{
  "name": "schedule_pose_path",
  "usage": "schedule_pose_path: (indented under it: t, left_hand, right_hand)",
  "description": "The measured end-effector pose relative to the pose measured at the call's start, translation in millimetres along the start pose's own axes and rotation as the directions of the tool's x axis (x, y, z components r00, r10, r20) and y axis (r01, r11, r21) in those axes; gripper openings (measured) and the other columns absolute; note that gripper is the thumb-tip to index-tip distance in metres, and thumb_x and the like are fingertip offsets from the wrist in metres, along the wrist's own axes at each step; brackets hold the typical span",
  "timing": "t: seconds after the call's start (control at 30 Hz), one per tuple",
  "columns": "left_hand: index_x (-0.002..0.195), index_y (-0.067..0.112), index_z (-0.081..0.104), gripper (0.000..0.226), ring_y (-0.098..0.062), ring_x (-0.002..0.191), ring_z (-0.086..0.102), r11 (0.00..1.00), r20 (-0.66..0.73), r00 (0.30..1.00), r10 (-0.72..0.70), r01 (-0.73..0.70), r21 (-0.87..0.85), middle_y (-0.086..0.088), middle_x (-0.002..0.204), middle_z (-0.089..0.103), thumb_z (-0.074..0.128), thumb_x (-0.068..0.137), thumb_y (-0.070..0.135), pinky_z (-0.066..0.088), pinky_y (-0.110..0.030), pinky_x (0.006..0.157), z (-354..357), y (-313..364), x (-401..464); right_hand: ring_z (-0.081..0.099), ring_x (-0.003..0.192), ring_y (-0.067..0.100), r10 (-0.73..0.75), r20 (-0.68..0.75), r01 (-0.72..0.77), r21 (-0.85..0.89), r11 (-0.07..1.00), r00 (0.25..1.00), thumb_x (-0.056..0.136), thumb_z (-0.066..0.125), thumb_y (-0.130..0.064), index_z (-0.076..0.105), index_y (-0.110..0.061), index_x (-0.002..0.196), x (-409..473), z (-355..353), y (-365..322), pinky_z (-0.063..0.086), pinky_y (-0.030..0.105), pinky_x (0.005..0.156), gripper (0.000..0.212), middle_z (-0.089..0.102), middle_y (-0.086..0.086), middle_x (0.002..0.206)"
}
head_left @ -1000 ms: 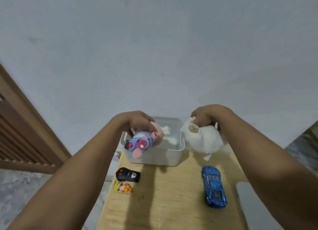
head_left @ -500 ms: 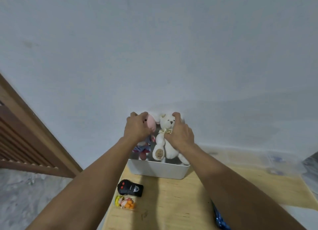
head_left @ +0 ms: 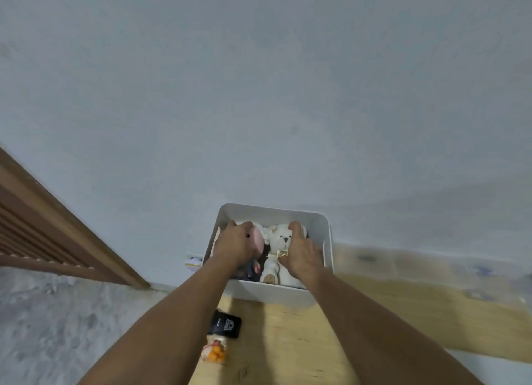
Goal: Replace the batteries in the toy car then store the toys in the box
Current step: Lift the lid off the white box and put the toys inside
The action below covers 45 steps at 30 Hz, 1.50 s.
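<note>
Both hands are lowered into the white box (head_left: 324,226), each wrapped over a soft toy so that the two go in side by side. The left hand (head_left: 234,248) is curled over the pink plush (head_left: 257,238); the right hand (head_left: 303,253) grips the white teddy bear (head_left: 280,240) at its flank — the bear is kept upright, face out, probably to fit the narrow space. Nearer than the left hand, on the table (head_left: 288,341), a black remote (head_left: 226,324) and a small orange toy (head_left: 215,353) are left — judged still to be stored. The toy car is not in view.
</note>
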<state>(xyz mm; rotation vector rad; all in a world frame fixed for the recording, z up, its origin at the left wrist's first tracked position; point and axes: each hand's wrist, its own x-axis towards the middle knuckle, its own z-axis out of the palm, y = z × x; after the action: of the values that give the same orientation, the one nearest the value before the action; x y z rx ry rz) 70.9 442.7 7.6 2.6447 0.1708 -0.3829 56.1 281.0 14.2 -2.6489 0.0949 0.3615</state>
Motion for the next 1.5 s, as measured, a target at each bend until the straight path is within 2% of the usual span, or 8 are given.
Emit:
schedule_pose_path:
  t: [0.27, 0.43, 0.6, 0.73, 0.83, 0.97, 1.1, 1.5]
  left_hand:
    - [0.128, 0.021, 0.043, 0.048, -0.039, 0.114, 0.053, 0.987, 0.144, 0.989, -0.040, 0.016, 0.160, -0.020, 0.126, 0.051, 0.047, 0.084, 0.037, 0.049, -0.043, 0.093, 4.9, 1.3, 5.7]
    - [0.131, 0.013, 0.045, 0.045, -0.036, 0.116, 0.055, 0.971, 0.110, 0.994, -0.019, -0.008, 0.240, -0.018, 0.127, 0.055, 0.047, 0.088, 0.029, 0.047, -0.040, 0.091, -5.3, 2.3, -6.0]
    - [0.128, 0.022, 0.058, 0.039, -0.025, 0.106, 0.063, 0.995, -0.216, 0.973, 0.085, -0.072, 0.066, -0.002, 0.110, 0.070, 0.056, 0.090, 0.029, 0.051, -0.035, 0.088, -27.5, 0.4, -31.3]
    - [0.109, 0.015, 0.068, 0.024, -0.026, 0.086, 0.064, 0.981, -0.571, 0.820, 0.046, -0.145, -0.130, -0.004, 0.092, 0.071, 0.059, 0.086, 0.021, 0.047, -0.031, 0.072, -37.5, -13.5, -66.1]
    - [0.099, 0.011, 0.068, 0.016, -0.025, 0.077, 0.062, 0.961, -0.649, 0.756, -0.087, -0.108, -0.255, -0.004, 0.082, 0.068, 0.060, 0.085, 0.016, 0.043, -0.028, 0.066, -35.7, -39.5, -92.7]
    - [0.101, 0.011, 0.067, 0.017, -0.025, 0.076, 0.061, 0.921, -0.577, 0.766, -0.284, 0.051, -0.385, 0.003, 0.074, 0.059, 0.059, 0.086, 0.016, 0.047, -0.030, 0.067, -9.8, -81.4, -125.0]
    - [0.107, 0.014, 0.068, 0.026, -0.018, 0.079, 0.059, 0.882, -0.391, 0.829, -0.400, 0.233, -0.410, 0.003, 0.085, 0.065, 0.063, 0.084, 0.024, 0.042, -0.026, 0.069, 33.9, -108.9, -153.2]
    - [0.122, 0.031, 0.064, 0.036, -0.023, 0.131, 0.035, 0.969, -0.208, 0.947, -0.244, 0.248, -0.007, 0.000, 0.144, 0.044, 0.054, 0.088, 0.040, 0.043, -0.031, 0.099, 107.1, -113.3, -189.8]
  right_hand:
    - [0.062, 0.104, 0.036, 0.067, 0.049, -0.069, 0.026, 0.997, 0.997, 0.074, 0.081, -0.030, 0.031, -0.019, 0.115, 6.6, 2.9, -0.2, 0.049, 0.041, 0.087, 0.065, 0.058, 0.010, 0.119]
    - [0.058, 0.111, 0.035, -0.017, 0.040, 0.025, -0.209, 0.978, 0.999, 0.079, 0.069, -0.019, 0.042, -0.014, 0.119, -4.7, -13.9, -6.5, 0.048, 0.040, 0.085, 0.049, 0.059, 0.011, 0.118]
    - [0.059, 0.109, 0.032, -0.154, -0.096, 0.143, -0.114, 0.983, 0.983, 0.081, 0.057, -0.003, 0.061, -0.018, 0.112, -19.8, -30.4, -29.3, 0.050, 0.037, 0.087, 0.034, 0.064, 0.010, 0.115]
    - [0.064, 0.095, 0.024, -0.278, -0.112, 0.291, 0.118, 0.950, 0.954, 0.079, 0.058, -0.008, 0.072, -0.024, 0.090, -38.1, -27.0, -53.4, 0.054, 0.036, 0.081, 0.024, 0.072, 0.002, 0.097]
    - [0.066, 0.083, 0.017, -0.369, -0.086, 0.379, 0.209, 0.902, 0.925, 0.076, 0.063, -0.010, 0.074, -0.021, 0.081, -56.3, -17.2, -66.7, 0.054, 0.029, 0.075, 0.017, 0.073, -0.002, 0.084]
    - [0.065, 0.071, 0.015, -0.480, -0.004, 0.466, 0.246, 0.850, 0.877, 0.078, 0.060, -0.003, 0.074, -0.016, 0.079, -77.7, 8.1, -75.4, 0.055, 0.028, 0.070, 0.019, 0.068, -0.002, 0.072]
    - [0.069, 0.086, 0.019, -0.483, 0.127, 0.459, 0.178, 0.870, 0.866, 0.082, 0.058, -0.006, 0.074, -0.021, 0.089, -87.9, 52.8, -69.6, 0.057, 0.035, 0.080, 0.023, 0.073, 0.000, 0.093]
    - [0.061, 0.099, 0.028, -0.484, 0.472, 0.647, -0.284, 0.708, 0.737, 0.080, 0.057, -0.004, 0.054, -0.026, 0.124, -96.6, 109.0, -17.3, 0.054, 0.041, 0.075, 0.050, 0.060, 0.002, 0.111]
